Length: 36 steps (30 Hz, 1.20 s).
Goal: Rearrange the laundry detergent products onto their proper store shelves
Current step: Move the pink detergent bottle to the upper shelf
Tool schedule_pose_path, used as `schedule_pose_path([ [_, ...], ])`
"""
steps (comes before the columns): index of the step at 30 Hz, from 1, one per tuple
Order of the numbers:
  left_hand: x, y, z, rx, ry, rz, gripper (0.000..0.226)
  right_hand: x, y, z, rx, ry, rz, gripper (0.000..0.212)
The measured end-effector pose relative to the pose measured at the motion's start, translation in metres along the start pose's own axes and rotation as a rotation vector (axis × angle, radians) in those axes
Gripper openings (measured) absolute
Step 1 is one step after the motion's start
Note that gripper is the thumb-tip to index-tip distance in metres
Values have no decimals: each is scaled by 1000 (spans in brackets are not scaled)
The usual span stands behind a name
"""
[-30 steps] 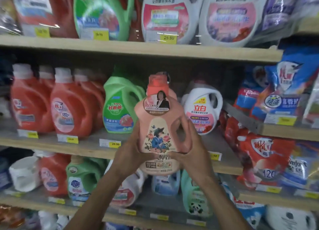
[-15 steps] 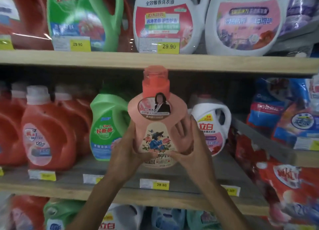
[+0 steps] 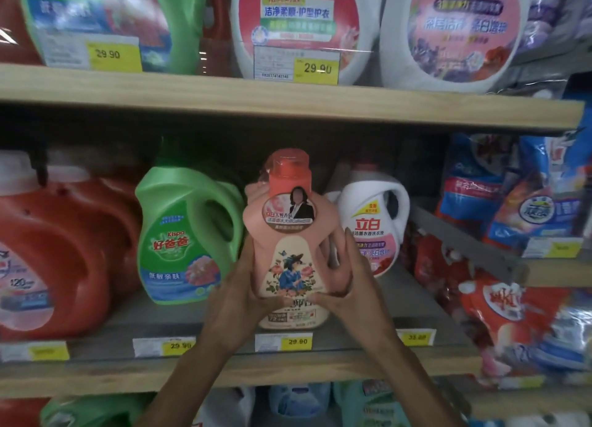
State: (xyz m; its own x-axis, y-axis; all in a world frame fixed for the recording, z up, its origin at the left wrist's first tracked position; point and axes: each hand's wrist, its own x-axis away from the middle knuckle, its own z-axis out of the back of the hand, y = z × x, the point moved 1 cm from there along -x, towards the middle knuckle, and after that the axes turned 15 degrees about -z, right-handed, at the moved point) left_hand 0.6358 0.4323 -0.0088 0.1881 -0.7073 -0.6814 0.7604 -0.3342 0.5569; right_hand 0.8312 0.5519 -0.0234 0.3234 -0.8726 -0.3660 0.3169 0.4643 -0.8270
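L hand [image 3: 237,298] & R hand [image 3: 349,293] grip pink bottle [image 3: 288,234] at shelf [image 3: 128,373] front edge, btw green jug [image 3: 182,234] & white jug [image 3: 374,221]; next prob.: push in, release.

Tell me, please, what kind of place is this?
Most likely a shop's laundry aisle: the long wooden shelf carries a yellow paper price tag reading 29.90, and a green plastic detergent jug stands among red and white ones.

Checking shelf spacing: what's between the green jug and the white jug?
In the head view, the pink bottle, gripped by the left hand and right hand, fills the gap between green jug and white jug.
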Motion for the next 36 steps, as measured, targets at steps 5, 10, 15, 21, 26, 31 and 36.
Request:
schedule_pose_path([
  [5, -1, -4, 1, -63, -46, 39, 133, 0, -3, -2, 10, -48, -32, 136],
  [10, -2, -6, 4, -63, -72, 34, 134, 1, -4, -5, -26, -58, -21, 135],
  [15, -7, -7, 6, -64, -86, 44, 137, -3, -5, -7, -49, -78, -38, 134],
  [21, -6, -11, 7, -62, -111, 55, 137, -4, 2, -12, -83, -103, -80, 133],
  [26, -9, -13, 6, -77, -124, 37, 138, -7, 1, -12, -107, -135, -104, 130],
  [31, -7, -14, 5, -99, -152, 65, 138, 0, -3, -13, -137, -132, -113, 128],
  [36, -4, -12, 6, -82, -163, 85, 134, 9, -5, -15, -172, -125, -122, 125],
])
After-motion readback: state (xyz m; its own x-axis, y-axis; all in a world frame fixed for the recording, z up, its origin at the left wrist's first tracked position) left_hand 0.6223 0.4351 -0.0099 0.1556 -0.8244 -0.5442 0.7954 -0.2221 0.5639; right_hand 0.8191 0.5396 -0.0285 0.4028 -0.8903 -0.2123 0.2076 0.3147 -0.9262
